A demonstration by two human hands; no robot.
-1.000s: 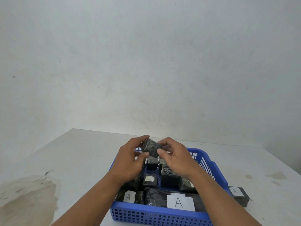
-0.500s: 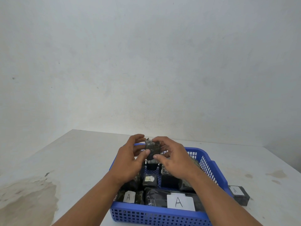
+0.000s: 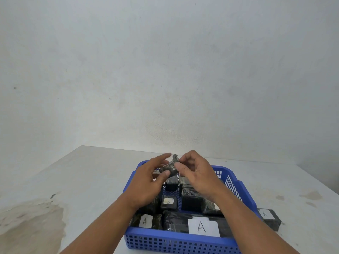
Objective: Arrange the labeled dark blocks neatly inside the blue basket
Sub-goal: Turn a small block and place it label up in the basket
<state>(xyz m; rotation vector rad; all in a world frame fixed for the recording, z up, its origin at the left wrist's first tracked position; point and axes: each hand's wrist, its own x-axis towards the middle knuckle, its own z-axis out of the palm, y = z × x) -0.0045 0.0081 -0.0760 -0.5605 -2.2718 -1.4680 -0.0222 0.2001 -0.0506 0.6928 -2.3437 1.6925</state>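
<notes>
A blue perforated basket [image 3: 176, 241] stands on the table in front of me with several dark wrapped blocks inside. A large block with a white "A" label [image 3: 202, 226] lies along its near wall, beside a smaller "A" block [image 3: 145, 221]. Above the basket's far end I hold a small dark block [image 3: 169, 166] between both hands. My right hand [image 3: 197, 176] pinches its upper end with curled fingers. My left hand [image 3: 146, 182] supports it from the left with the thumb under it and the fingers stretched out.
One more labeled dark block [image 3: 268, 218] lies on the white table just outside the basket's right wall. A brownish stain [image 3: 31, 226] covers the table at the near left. A plain wall rises behind the table's far edge.
The small block has turned from upright to slanted between my hands. My left fingers have opened out and stretched forward, while my right hand keeps its pinch.
</notes>
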